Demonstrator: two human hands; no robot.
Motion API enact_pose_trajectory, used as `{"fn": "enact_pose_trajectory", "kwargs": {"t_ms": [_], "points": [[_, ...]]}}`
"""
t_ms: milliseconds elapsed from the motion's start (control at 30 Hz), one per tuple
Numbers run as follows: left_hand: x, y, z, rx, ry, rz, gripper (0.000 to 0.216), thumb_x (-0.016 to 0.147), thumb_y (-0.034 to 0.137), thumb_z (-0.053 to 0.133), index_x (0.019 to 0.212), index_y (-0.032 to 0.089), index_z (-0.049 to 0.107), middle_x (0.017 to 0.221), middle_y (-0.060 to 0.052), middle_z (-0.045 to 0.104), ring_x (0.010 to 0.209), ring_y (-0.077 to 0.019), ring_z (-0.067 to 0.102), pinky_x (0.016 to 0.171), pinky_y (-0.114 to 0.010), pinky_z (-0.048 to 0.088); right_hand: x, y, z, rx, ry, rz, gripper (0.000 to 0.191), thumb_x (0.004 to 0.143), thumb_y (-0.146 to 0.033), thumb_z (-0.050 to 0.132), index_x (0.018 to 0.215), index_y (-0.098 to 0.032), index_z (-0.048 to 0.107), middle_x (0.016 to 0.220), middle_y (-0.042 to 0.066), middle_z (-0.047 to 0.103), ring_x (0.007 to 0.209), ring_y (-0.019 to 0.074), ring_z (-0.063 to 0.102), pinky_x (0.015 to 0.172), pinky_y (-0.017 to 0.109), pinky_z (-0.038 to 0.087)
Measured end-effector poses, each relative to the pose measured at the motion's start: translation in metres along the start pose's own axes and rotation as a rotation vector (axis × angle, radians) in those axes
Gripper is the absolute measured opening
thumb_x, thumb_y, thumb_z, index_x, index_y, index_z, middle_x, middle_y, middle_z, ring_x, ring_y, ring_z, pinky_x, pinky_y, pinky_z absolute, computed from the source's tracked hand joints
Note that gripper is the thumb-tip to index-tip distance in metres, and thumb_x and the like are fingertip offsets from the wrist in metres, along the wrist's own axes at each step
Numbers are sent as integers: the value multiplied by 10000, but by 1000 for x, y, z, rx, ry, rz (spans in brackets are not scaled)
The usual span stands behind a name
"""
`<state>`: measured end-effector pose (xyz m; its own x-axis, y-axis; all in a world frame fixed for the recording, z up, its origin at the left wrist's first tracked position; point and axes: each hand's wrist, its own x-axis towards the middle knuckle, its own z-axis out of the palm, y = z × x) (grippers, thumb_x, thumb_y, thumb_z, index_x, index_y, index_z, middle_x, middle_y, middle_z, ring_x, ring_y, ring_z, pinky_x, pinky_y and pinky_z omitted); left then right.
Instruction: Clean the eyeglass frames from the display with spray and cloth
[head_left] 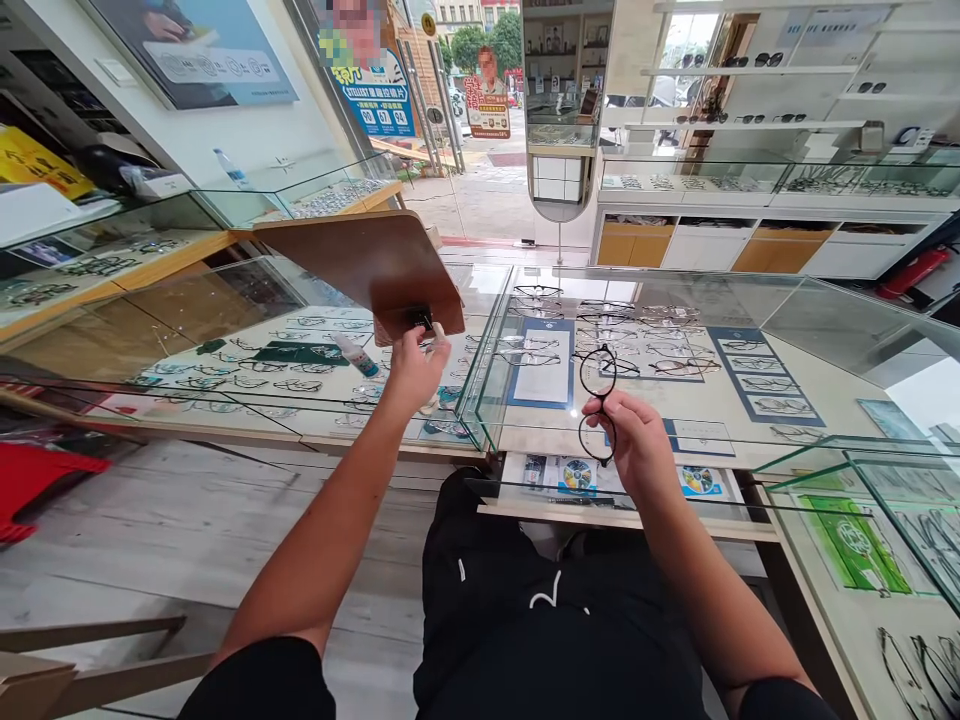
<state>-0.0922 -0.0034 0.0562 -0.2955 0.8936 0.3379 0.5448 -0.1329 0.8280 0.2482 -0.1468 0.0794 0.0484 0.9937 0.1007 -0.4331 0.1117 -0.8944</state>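
Observation:
My right hand (634,440) is closed on a pair of black round-rimmed glasses (598,403), holding them by the bridge, lenses stacked one above the other, over the glass display counter (787,300). My left hand (415,365) reaches forward and grips the base of a brown wooden-backed table mirror (360,262) that stands tilted on the left glass counter. A small white bottle with a blue cap (355,355) lies on the glass just left of that hand. Under the glass lie several rows of spectacles (660,330).
Glass counters run left (90,260) and right (900,520), with spectacle frames inside. White wall shelves with sunglasses (750,70) stand at the back right. A glass door opens to the street (487,190). A red stool (30,480) sits at the left on the pale wooden floor.

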Motion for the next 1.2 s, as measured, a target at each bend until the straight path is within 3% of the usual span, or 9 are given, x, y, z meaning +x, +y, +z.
{"fn": "enact_pose_trajectory", "kwargs": {"t_ms": [67, 133, 233, 400, 533, 733, 900, 1067, 1200], "points": [[-12, 5, 2, 56, 3, -4, 764, 913, 421, 841, 1497, 76, 488, 1606, -288, 447, 1538, -505, 381, 1266, -797, 265, -1, -1, 0, -14, -35, 14, 208, 822, -456, 864, 774, -255, 851, 862, 56, 728, 867, 218, 630, 792, 343, 528], [-29, 16, 4, 76, -15, 42, 770, 961, 402, 775, 1590, 134, 420, 1702, -254, 381, 1608, -460, 338, 1317, -720, 272, -2, -2, 2, -33, -71, 30, 200, 831, -448, 857, 766, -258, 863, 860, 57, 733, 863, 219, 633, 810, 348, 525], [-55, 41, 8, 62, -81, 164, 616, 1018, 411, 679, 1580, 259, 477, 1676, -143, 500, 1579, -354, 459, 1323, -583, 372, -3, -5, 4, -56, -118, 54, 200, 831, -440, 848, 755, -257, 871, 847, 61, 739, 831, 218, 619, 830, 360, 522], [-89, 90, 10, -30, -222, 460, 527, 1031, 423, 648, 1526, 256, 579, 1585, -108, 628, 1497, -320, 576, 1259, -533, 483, -4, -9, 6, -40, -191, 142, 226, 823, -451, 837, 734, -245, 867, 832, 69, 740, 799, 216, 609, 789, 356, 522], [-106, 113, 15, -91, -377, 552, 479, 1050, 391, 656, 1509, 261, 625, 1543, -89, 683, 1449, -293, 627, 1226, -484, 521, -4, -8, 6, -14, -232, 207, 240, 807, -457, 836, 732, -230, 855, 790, 67, 733, 795, 217, 629, 771, 344, 526], [-114, 119, 23, -181, -480, 609, 418, 1033, 336, 687, 1442, 251, 674, 1427, -97, 759, 1330, -273, 711, 1136, -442, 578, -4, -6, 1, -55, -307, 239, 283, 813, -468, 817, 698, -210, 835, 789, 76, 747, 786, 221, 630, 758, 341, 535], [-116, 117, 15, -157, -534, 731, 656, 911, 356, 806, 1527, 272, 595, 1434, -118, 734, 1342, -328, 690, 1176, -523, 542, 0, -10, -6, -97, -324, 260, 305, 834, -478, 804, 696, -207, 833, 771, 74, 749, 756, 214, 619, 723, 334, 526], [-121, 116, 13, -146, -482, 713, 677, 854, 553, 905, 1423, 272, 669, 1242, -103, 781, 1160, -308, 743, 1077, -486, 585, 3, -18, -5, -138, -360, 317, 332, 800, -513, 821, 696, -198, 822, 715, 68, 747, 685, 200, 597, 641, 318, 495], [-124, 115, 15, -181, -451, 690, 616, 855, 556, 909, 1360, 266, 708, 1072, -61, 773, 1009, -256, 741, 971, -422, 602, 2, -22, -2, -153, -380, 318, 349, 818, -516, 816, 694, -190, 799, 688, 62, 740, 622, 172, 567, 606, 308, 470]]}}
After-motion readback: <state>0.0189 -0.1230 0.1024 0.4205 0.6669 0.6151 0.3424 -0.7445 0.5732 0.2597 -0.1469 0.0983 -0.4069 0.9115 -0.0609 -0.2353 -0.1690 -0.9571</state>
